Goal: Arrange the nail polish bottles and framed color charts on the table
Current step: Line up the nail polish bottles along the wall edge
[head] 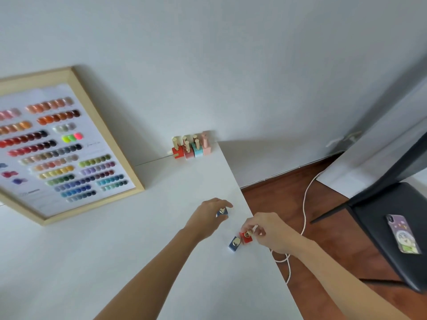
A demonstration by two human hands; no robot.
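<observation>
My left hand [209,215] grips a blue nail polish bottle with a gold cap [222,212] near the white table's right edge. My right hand [269,232] pinches the gold cap of a red bottle [246,237]. A second blue bottle [234,244] stands free just left of the red one. At the table's far corner, against the wall, several bottles [191,147] in red, pink, light blue and pale pink stand in a tight group. A wood-framed color chart [57,144] with rows of nail swatches leans against the wall at the left.
The white table [138,239] ends in a slanted right edge. Beyond it lie a wooden floor [323,227] and a white cable [305,213]. A dark chair [381,227] at the right holds a phone in a purple case [403,236].
</observation>
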